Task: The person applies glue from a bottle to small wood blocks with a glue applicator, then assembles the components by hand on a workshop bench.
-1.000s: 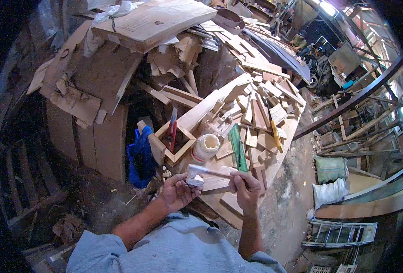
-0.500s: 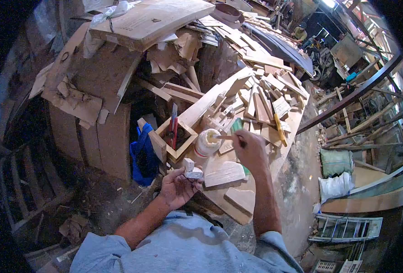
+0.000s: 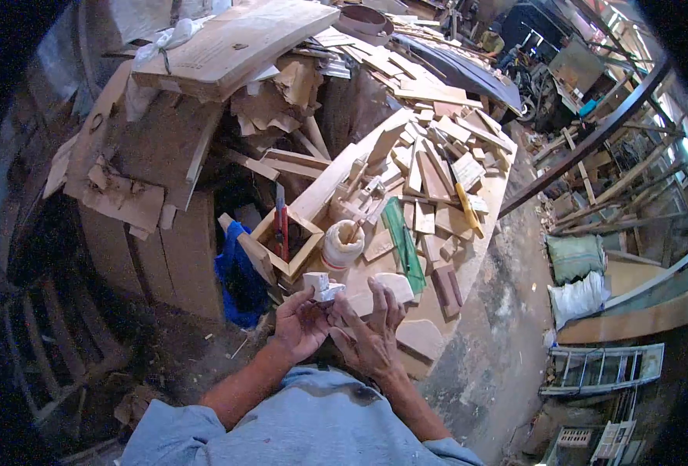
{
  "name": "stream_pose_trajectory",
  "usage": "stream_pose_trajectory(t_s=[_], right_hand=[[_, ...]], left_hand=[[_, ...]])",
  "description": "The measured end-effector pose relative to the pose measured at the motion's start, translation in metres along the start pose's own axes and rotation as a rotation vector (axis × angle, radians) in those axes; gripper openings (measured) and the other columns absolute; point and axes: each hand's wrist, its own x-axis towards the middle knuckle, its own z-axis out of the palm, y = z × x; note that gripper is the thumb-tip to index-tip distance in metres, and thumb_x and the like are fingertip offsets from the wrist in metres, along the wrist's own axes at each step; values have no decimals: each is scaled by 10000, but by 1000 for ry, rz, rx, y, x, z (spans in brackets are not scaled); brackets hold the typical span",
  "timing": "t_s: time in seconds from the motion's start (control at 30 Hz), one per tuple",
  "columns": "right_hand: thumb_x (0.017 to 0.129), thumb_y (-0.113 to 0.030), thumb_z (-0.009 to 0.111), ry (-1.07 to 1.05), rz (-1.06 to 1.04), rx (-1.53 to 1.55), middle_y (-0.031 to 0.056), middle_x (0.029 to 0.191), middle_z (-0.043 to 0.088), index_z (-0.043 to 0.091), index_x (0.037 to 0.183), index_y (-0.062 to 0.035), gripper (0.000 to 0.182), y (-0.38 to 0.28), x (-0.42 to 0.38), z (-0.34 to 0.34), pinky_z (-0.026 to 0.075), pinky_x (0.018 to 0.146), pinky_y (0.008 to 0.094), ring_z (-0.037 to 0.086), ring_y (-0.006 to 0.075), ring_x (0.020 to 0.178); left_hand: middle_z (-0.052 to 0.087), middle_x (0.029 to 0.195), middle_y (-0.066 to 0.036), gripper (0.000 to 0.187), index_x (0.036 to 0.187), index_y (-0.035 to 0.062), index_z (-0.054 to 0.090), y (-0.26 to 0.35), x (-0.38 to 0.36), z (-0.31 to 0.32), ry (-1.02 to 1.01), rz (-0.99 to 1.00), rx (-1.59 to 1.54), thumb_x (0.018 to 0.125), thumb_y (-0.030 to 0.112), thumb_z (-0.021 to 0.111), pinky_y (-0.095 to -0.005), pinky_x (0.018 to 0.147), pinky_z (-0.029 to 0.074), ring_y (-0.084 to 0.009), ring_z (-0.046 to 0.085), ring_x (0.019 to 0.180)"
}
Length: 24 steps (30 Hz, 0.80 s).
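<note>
My left hand (image 3: 293,335) is closed on a small pale wooden block (image 3: 319,285), which looks like two short pieces set at an angle. Close on its right, my right hand (image 3: 372,343) has its fingers apart, with the index fingertip at or very near the block's edge. A white jar (image 3: 334,255) stands just beyond both hands, and a thin stick (image 3: 354,233) leans in its mouth. Behind my right fingers lies a pale board piece with a rounded edge (image 3: 394,286). Another flat cut piece (image 3: 420,339) is beside my right wrist.
A small wooden frame box (image 3: 310,254) holds a red-handled tool (image 3: 282,225). Right of the jar lie a green translucent strip (image 3: 404,247), a yellow-handled tool (image 3: 466,206) and many wood offcuts (image 3: 429,179). A blue cloth (image 3: 239,279) hangs at the bench's left.
My right hand has let go of the stick, leaving it in the jar, and has come down beside the block. My left hand still holds the block. The view has shifted slightly.
</note>
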Motion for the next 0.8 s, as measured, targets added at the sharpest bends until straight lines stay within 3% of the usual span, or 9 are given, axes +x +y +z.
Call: stream_pose_trajectory(t_s=[0.1,0.2,0.33,0.37,0.5,0.6,0.77,0.8], right_hand=[[915,-445,661,-8,-7,-118,225,1592,281,600,1436,-285,548,7,-8,4,210,1102,612,247,448,1441],[925,-490,634,12,64,-257,227,1604,266,598,1438,-294,551,21,-10,-2,213,1095,612,230,448,1451],[922,-513,624,1,107,-197,221,1622,249,588,1450,-297,572,19,-13,-12,212,1098,606,215,444,1462],[923,-486,624,59,0,-231,225,1627,238,575,1464,-281,581,20,-14,-10,204,1104,599,210,437,1465],[930,-451,607,-51,221,-251,246,1645,185,546,1489,-256,595,23,-10,-12,167,1124,624,177,463,1470],[920,-478,615,-47,103,-104,258,1646,176,529,1502,-260,627,15,-18,-13,136,1135,627,161,471,1470],[952,-489,589,-102,-65,11,272,1644,118,509,1516,-275,609,1,-24,0,102,1167,628,137,483,1485],[953,-489,589,-97,-16,69,270,1645,116,507,1518,-273,610,0,-23,-4,101,1170,621,136,482,1485]], left_hand=[[694,1124,-205,449,1284,-58,581,-2,3,-9,-85,-136,-107,972,261,628,-397,929,589,-312,692,1039],[711,1150,-205,423,1266,-23,610,-9,7,-12,13,-66,-54,984,291,582,-462,915,585,-334,698,1039],[706,1123,-210,382,1219,-48,609,-15,3,-7,-8,-77,-27,975,246,626,-404,928,590,-308,705,1010],[706,1118,-209,373,1212,-46,611,-16,3,-11,-15,-92,-52,975,241,627,-401,928,590,-307,705,1009],[714,1097,-193,353,1201,-41,614,-18,4,-9,64,-82,-26,975,230,631,-400,934,584,-297,704,1013],[716,1100,-178,353,1197,-39,614,-18,5,-17,-5,-51,3,976,236,636,-396,960,568,-283,701,1027],[711,1127,-159,348,1214,-4,617,-20,6,-15,80,-41,56,983,256,630,-388,987,549,-266,702,1032],[711,1131,-154,346,1221,7,617,-20,5,-17,104,-52,52,986,261,626,-386,988,547,-264,702,1032]])
